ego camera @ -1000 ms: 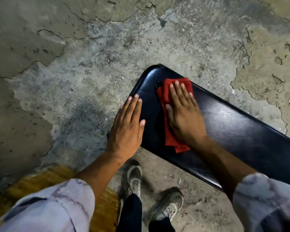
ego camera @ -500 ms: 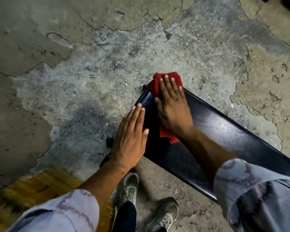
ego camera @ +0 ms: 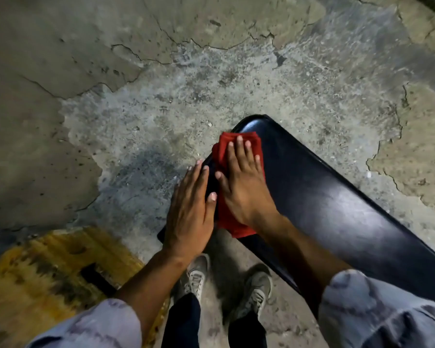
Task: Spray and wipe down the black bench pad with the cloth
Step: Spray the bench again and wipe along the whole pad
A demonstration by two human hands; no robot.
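One black bench pad [ego camera: 337,214] runs from the frame's middle to its lower right, and one folded red cloth [ego camera: 232,223] lies near its rounded end. Two hands work there — the right hand [ego camera: 245,187] presses flat on the cloth with fingers straight and spread, while the left hand [ego camera: 190,209], fingers straight and together, rests against the pad's near edge, gripping nothing. Two grey shoes [ego camera: 196,280] stand on the cracked concrete floor [ego camera: 161,84] below — one yellow slab [ego camera: 48,272] lies at lower left.

A bare gym or workshop floor, possibly: cracked concrete [ego camera: 186,79] is flaking around a padded black bench pad [ego camera: 337,209].
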